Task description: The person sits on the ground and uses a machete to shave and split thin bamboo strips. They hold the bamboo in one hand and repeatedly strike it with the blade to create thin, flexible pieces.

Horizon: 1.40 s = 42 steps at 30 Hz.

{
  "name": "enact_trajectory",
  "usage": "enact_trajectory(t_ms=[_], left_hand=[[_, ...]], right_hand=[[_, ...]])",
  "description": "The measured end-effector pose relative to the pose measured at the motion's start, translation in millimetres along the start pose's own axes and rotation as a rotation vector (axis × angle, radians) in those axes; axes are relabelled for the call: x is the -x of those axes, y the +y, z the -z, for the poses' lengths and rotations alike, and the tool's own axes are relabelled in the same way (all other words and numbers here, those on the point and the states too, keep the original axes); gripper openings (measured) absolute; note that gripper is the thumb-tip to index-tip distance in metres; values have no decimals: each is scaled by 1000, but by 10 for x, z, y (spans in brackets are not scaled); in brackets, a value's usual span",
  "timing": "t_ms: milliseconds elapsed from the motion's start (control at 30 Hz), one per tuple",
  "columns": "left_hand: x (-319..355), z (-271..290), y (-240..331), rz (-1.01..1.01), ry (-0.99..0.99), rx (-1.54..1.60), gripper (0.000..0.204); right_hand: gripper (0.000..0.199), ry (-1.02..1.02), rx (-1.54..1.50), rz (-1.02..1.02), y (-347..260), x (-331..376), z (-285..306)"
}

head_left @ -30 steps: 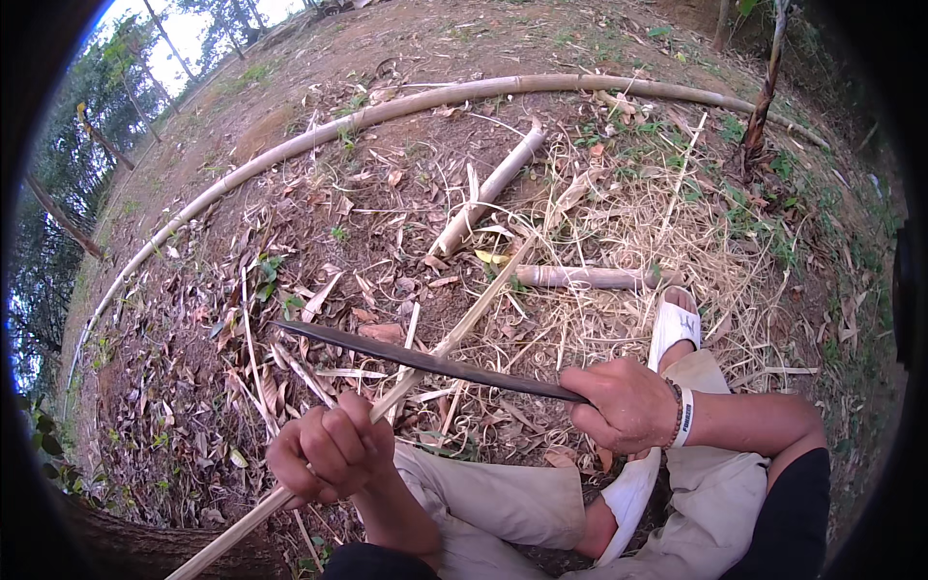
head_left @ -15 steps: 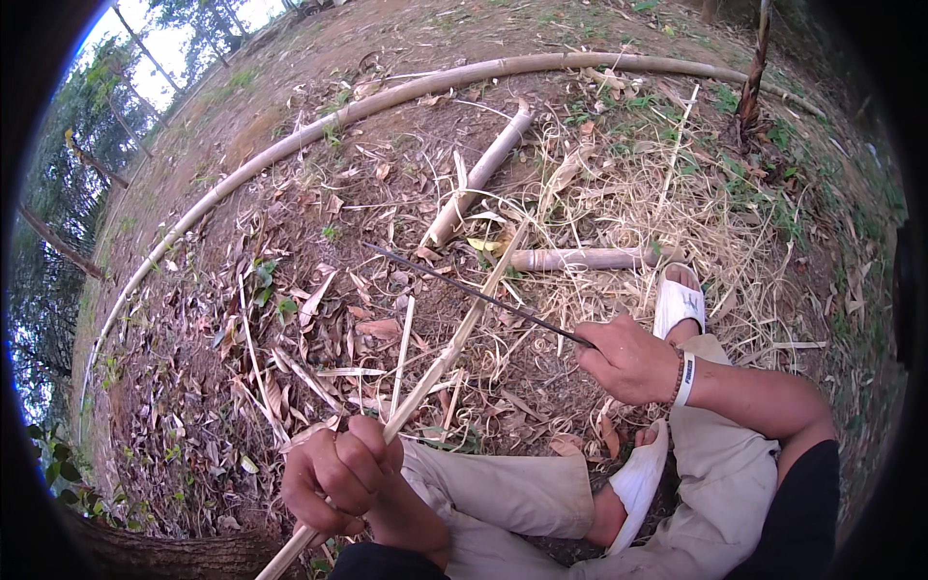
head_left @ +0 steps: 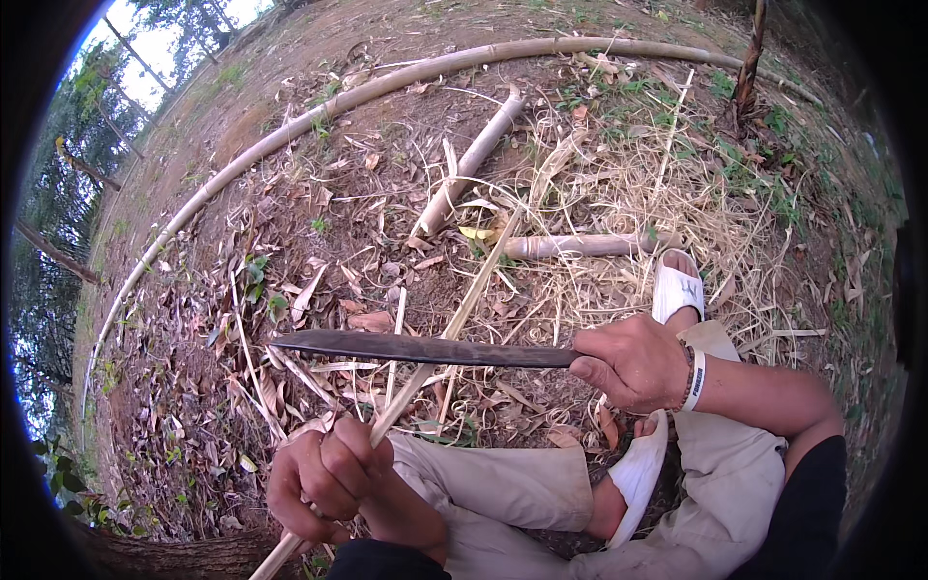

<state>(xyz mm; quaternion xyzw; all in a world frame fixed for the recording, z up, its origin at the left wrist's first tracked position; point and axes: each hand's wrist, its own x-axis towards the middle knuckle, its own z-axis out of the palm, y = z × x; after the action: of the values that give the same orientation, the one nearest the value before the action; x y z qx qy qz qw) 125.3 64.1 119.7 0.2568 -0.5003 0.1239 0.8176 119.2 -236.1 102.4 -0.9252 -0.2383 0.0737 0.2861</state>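
My left hand [head_left: 332,480] is closed round a long pale bamboo strip [head_left: 458,316], which slants up and away to the right. Its near end sticks out below the fist. My right hand [head_left: 638,364] grips a machete [head_left: 435,349]; the handle is hidden in the fist. The dark blade points left and crosses over the strip a little beyond my left hand, its flat side showing. Whether the blade touches the strip, I cannot tell.
Two short bamboo pieces, one slanted [head_left: 472,162] and one level [head_left: 585,246], lie ahead among curly shavings [head_left: 619,184]. A long bamboo pole [head_left: 319,116] arcs behind them. My legs and white sandals [head_left: 638,478] are at lower right. A log [head_left: 174,556] lies lower left.
The machete has come nearer along the strip toward my left hand. Its blade has swung from slanting away to nearly level, and turned from edge-on to show its flat side.
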Motion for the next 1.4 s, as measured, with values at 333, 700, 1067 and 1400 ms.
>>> enact_trajectory(t_ms=[333, 700, 1067, 1400], left_hand=[[-19, -71, -37, 25, 33, 15, 26], [-4, -33, 13, -8, 59, 14, 25], [-9, -40, 5, -6, 114, 34, 25], [-137, -376, 404, -214, 149, 46, 27]], right_hand=[[48, 91, 20, 176, 104, -15, -82], [43, 63, 70, 28, 409, -86, -203], [55, 53, 23, -49, 654, -164, -274], [53, -2, -170, -195, 663, -101, -291]])
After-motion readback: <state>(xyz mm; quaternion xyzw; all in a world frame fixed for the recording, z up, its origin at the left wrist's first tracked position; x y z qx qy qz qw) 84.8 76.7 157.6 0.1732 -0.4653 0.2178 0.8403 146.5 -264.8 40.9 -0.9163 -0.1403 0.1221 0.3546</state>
